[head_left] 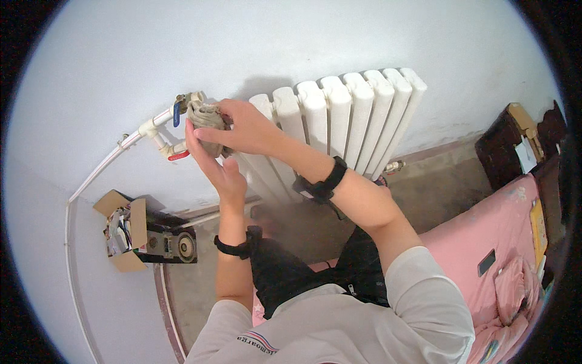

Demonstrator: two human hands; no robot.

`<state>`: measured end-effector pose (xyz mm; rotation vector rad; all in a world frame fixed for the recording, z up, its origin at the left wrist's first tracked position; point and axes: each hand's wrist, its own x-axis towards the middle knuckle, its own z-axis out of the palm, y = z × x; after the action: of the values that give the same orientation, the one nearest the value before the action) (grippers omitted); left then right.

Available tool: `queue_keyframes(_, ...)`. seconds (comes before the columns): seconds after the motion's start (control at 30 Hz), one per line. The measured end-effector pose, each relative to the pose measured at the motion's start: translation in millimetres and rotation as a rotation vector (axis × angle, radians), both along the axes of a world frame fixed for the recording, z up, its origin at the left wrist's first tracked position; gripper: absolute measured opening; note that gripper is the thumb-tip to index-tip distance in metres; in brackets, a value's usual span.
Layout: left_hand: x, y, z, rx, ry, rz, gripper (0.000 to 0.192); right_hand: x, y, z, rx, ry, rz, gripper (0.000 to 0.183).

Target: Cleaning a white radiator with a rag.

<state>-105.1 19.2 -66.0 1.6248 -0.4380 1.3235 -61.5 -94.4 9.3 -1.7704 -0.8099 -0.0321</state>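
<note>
A crumpled grey-beige cloth (205, 118) is bunched between my two hands at the left end of a white panel radiator (336, 113). My right hand (248, 127) grips it from the right, thumb across its front. Against its left and lower side lies my left hand (218, 175), fingers stretched upward and thumb apart. Just left of the cloth are a brass valve with a blue lever (176, 113) and a lower valve with a red lever (178, 156). The cloth and my hands hide the radiator's upper left end.
White pipe (107, 164) runs along the wall. On the left, an open cardboard box (138, 223) of mixed items sits by a loudspeaker (185, 245). At right are a bed with a pink sheet (454, 232), a phone (486, 263) on it, and dark furniture (495, 145).
</note>
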Motion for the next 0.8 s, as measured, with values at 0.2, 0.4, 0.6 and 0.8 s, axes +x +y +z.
queue_keyframes(0.2,2.2,3.8,11.7,0.204,0.155,0.060,0.084,18.8,-24.2,-19.0,0.117,0.201,0.138,0.063)
queue_keyframes(0.4,17.4,-1.4,43.5,0.446,0.266,0.282,0.065,43.5,-50.4,-26.9,0.269,0.060,0.206,0.083)
queue_keyframes(0.6,27.7,5.1,68.4,0.713,0.275,0.533,0.051,75.9,-112.2,-9.8,-0.037,-0.241,-0.246,0.056)
queue_keyframes(0.8,41.7,0.8,48.9,0.682,0.330,0.308,0.054,125.7,-198.0,-26.0,-0.195,-0.263,-0.351,0.045)
